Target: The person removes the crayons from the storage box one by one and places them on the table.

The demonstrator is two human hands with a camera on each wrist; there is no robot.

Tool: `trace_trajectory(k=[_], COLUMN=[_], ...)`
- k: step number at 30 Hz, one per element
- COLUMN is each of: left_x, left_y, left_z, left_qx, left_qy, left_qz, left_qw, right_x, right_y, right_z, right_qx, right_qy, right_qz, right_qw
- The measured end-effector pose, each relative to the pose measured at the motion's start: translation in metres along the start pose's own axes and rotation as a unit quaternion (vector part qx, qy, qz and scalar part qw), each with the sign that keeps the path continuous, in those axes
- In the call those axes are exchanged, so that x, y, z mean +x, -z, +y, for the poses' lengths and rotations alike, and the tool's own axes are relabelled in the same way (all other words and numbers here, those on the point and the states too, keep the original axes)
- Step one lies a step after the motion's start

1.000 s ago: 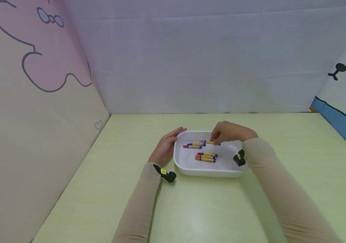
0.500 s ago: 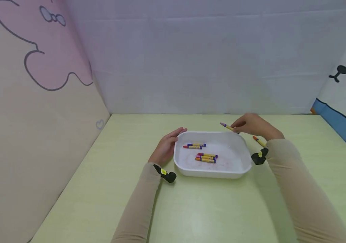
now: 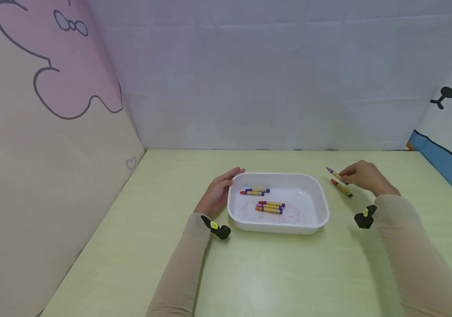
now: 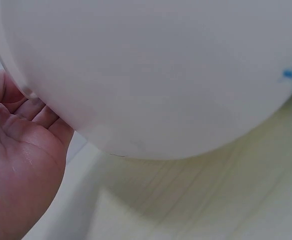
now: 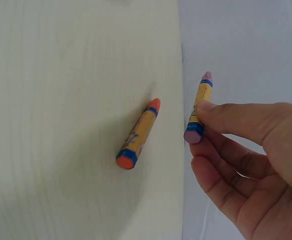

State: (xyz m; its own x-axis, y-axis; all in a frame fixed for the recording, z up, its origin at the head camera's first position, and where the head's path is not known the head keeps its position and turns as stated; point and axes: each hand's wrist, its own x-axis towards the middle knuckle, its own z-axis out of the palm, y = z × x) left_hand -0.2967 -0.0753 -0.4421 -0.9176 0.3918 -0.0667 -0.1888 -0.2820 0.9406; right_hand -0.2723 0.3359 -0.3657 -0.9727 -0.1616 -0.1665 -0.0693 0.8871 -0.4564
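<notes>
My left hand (image 3: 216, 193) holds the left end of a white tray (image 3: 277, 228), its thumb at the rim; in the left wrist view some fingers pass behind the tray's wall (image 4: 151, 100). Beyond the tray's right side, my right hand (image 3: 366, 176) pinches a light purple crayon (image 5: 204, 92) between thumb and fingers, above the table. An orange crayon (image 5: 138, 135) lies on the table beside it, apart from the hand. Inside the tray lie a red crayon (image 3: 252, 193) with another crayon (image 3: 263, 190) behind it, and a nearer group of crayons (image 3: 269, 211) with red, pink and orange tips.
The tray stands on a pale yellow-green table (image 3: 250, 273). A whitish cloth wall (image 3: 250, 88) rises along the table's back edge. Printed panels stand at the left (image 3: 63, 176) and right (image 3: 448, 132).
My right hand has lifted the light purple crayon out of the tray and carried it right, over the table near the orange crayon. The left hand has stayed at the tray.
</notes>
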Motion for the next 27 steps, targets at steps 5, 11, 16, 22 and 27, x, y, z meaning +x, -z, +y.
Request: trace_trajectory(k=[5,11,16,22,27], left_x=[0.0,-0.001,-0.001,-0.002,-0.001], left_y=[0.0,0.0,-0.001,0.0,0.0], left_z=[0.0,0.001,0.001,0.001,0.001], left_qx=[-0.004,0.0,0.005,0.001,0.004], left_qy=[-0.001,0.001,-0.001,-0.003,-0.003], left_qz=[-0.002,0.0,0.004,0.001,-0.004], left_qw=[1.0,1.0,1.0,1.0,1.0], right_x=[-0.003,-0.005,-0.007,-0.009,-0.01], right_y=[-0.005,-0.008,-0.008,-0.01,-0.01], right_z=[0.018,0.028,0.032,0.035,0.034], right_qx=[-0.008,-0.016,-0.025,-0.025,-0.026], right_qy=[-0.023,-0.04,-0.04,-0.034,-0.027], right_qz=[-0.012,-0.025,-0.028,-0.031,-0.026], right_qw=[0.9996,0.9988,0.9985,0.9986,0.9989])
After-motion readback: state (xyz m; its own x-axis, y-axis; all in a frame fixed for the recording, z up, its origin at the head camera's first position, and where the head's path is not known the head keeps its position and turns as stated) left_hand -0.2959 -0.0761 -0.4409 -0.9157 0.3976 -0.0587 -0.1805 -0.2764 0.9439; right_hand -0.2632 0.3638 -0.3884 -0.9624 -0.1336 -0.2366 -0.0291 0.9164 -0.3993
